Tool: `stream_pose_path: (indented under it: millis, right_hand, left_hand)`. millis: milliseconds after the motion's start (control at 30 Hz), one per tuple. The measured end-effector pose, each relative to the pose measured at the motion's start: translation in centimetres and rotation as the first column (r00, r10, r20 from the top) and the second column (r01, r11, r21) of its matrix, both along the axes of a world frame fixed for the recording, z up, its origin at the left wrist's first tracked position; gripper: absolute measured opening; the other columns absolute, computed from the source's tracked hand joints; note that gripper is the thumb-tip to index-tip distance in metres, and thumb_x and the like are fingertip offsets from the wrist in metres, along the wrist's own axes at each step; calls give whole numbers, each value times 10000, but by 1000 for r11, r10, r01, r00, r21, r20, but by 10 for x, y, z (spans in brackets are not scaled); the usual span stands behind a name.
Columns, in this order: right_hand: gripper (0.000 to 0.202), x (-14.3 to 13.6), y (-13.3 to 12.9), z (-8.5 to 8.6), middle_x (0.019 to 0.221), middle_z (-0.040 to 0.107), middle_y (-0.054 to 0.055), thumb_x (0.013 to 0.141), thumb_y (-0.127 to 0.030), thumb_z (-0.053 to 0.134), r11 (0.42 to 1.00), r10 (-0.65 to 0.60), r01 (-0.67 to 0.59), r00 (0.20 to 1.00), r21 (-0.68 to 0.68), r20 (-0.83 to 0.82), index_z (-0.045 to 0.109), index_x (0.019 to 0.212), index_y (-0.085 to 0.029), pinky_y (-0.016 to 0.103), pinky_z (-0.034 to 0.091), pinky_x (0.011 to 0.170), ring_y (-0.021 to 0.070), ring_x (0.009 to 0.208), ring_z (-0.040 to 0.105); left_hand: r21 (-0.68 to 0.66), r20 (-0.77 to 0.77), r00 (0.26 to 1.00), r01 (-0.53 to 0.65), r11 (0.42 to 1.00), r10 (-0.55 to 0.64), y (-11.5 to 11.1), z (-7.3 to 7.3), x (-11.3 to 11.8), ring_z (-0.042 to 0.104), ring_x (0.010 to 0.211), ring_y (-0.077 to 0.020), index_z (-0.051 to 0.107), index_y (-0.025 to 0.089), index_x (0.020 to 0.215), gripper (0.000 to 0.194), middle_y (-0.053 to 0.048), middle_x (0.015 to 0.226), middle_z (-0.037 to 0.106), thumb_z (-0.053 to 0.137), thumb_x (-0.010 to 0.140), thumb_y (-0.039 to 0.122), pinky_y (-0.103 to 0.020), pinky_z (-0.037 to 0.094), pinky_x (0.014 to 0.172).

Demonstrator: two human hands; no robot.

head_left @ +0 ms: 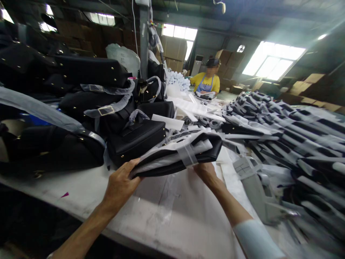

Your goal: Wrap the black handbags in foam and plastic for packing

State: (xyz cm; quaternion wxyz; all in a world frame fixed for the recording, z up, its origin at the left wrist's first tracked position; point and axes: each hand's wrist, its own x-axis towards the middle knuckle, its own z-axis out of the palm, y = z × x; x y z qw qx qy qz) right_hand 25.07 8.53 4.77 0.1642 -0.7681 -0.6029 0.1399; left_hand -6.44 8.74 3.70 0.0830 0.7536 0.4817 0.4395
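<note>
A flattened black bag (167,167) with white wrapping and a translucent band around it is held above the pale table (161,212). My left hand (122,183) grips its left end, thumb and fingers pressed on the edge. Under its right part is my right hand (205,171), fingers mostly hidden behind the bag, which it supports. Just behind, to the left, a finished-looking black bag (137,140) stands on the table.
Black bags with wrapped straps (61,115) crowd the left. A large pile of wrapped black pieces (299,133) fills the right, beside a grey tape dispenser (256,190). White strips (194,108) lie behind. A person in yellow (207,82) is farther back.
</note>
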Motion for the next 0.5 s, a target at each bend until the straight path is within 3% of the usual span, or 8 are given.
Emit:
stream_pose_path:
  millis: [100,167,267,333,400,500]
  right_hand:
    - [136,-11,-45,-3,913,706,86,872,-205,575,996,69,-67,997,-61,31,709,877,-183,315,463,772,235,859,664]
    - [156,-26,-72,-2,1003,702,75,877,-226,586,970,232,-232,973,-68,-7,711,967,-203,314,467,833,221,911,655]
    - [475,-52,-97,0,1284,624,98,800,-365,721,837,544,-546,837,-19,-61,626,1241,-214,366,412,1009,270,1170,560]
    - [633,-67,-100,0,1335,592,100,732,-459,780,760,649,-650,760,-15,-43,593,1286,-215,391,395,1034,292,1216,518]
    - [465,-78,-95,-4,1233,646,79,777,-429,747,756,654,-653,756,-43,11,650,1181,-220,373,425,985,268,1137,557]
    - [110,-89,-85,-13,1038,699,58,886,-270,628,790,612,-609,777,-73,145,709,932,-211,331,444,921,233,1031,596]
  left_hand:
    - [-51,-2,1000,-11,999,11,3,9,5,714,913,-212,650,240,1099,326,-11,1051,741,589,806,368,-290,546,888]
    - [-110,1,999,-43,993,43,5,16,8,716,884,-209,653,247,1091,336,4,1014,744,596,799,404,-276,546,844]
    - [-195,-10,995,-99,976,99,6,23,7,718,817,-204,656,253,1079,349,27,912,740,601,792,443,-249,538,737]
    - [-212,-20,995,-104,972,102,6,21,5,714,767,-197,653,249,1079,354,35,866,731,606,792,452,-241,531,692]
    - [-158,-25,998,-69,985,66,6,15,2,715,782,-197,647,240,1088,348,26,899,735,609,803,436,-248,541,718]
    - [74,-67,997,42,996,-37,3,1,2,711,915,-210,637,203,1111,295,-27,1027,736,581,842,311,-286,551,848]
